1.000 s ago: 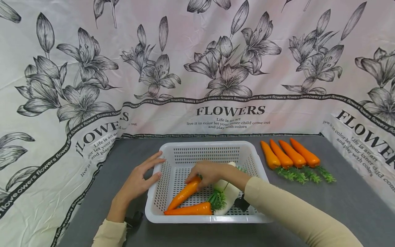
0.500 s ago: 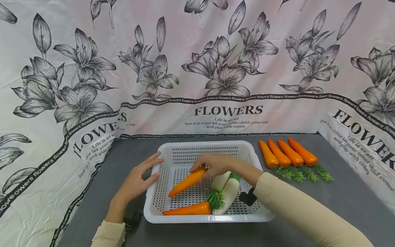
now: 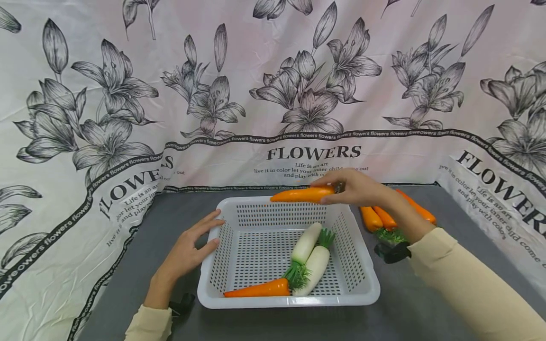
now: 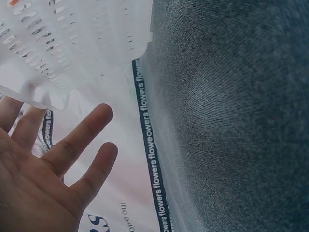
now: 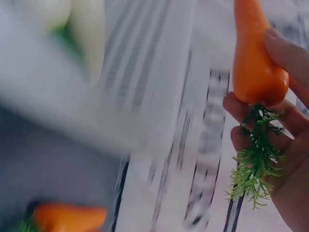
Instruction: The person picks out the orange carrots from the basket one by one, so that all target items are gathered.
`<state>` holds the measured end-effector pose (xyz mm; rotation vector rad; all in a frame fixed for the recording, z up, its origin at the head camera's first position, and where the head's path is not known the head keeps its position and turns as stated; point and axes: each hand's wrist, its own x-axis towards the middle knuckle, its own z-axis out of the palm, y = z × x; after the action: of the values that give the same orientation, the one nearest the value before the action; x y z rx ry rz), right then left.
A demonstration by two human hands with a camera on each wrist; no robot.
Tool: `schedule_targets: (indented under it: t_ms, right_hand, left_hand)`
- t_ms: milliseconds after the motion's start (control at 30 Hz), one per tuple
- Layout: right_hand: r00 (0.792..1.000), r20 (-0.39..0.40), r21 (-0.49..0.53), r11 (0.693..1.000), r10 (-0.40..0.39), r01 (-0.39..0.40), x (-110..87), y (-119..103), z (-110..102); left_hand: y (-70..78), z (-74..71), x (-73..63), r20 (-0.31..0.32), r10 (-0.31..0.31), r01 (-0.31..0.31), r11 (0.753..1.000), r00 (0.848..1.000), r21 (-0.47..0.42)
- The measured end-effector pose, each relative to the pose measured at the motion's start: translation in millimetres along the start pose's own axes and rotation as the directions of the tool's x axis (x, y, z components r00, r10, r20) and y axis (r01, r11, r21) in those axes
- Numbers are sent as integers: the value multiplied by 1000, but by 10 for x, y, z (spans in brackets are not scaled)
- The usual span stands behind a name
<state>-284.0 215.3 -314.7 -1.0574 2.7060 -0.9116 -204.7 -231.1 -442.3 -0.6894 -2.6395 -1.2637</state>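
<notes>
My right hand (image 3: 351, 187) grips an orange carrot (image 3: 300, 194) by its thick end, above the back rim of the white basket (image 3: 287, 301). In the right wrist view the carrot's green top (image 5: 259, 154) hangs down past the palm. My left hand (image 3: 192, 246) rests with its fingertips on the basket's left rim; the left wrist view shows this hand (image 4: 43, 174) with extended fingers. Inside the basket lie one carrot (image 3: 258, 288), pointing left, and two white radishes, one (image 3: 306, 242) with its leaves toward the front and the other (image 3: 316, 269) with its leaves toward the back.
Several carrots (image 3: 370, 219) lie in a row on the grey table (image 3: 452, 265) to the right of the basket, partly hidden by my right forearm. A flower-printed cloth (image 3: 239, 166) stands behind the table and along both sides.
My right hand has lifted one carrot out of the basket, moving up, back and to the right. The radishes have come into full sight. The left hand stays at the rim.
</notes>
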Motion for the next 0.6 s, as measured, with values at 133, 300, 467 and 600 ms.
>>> schedule_targets:
  t_ms: [133,300,467,600]
  right_hand:
    - [978,-137,-44,985,157,-164,-313,299,-228]
    - [908,-250,-20,936,335,-351,-761,693,-415]
    - [838,-344,5,893,424,-449,-1152,1090,-480]
    - [768,-428,14,853,476,-521,-1417,1365,-460]
  left_hand:
    - [8,-1,2,2,-4,4,1000,1000,7]
    - [6,4,7,2,1,-1,1000,1000,10]
    - [3,5,0,0,-1,1,1000,1000,12]
    - [1,14,0,0,-3,3,1000,1000,16]
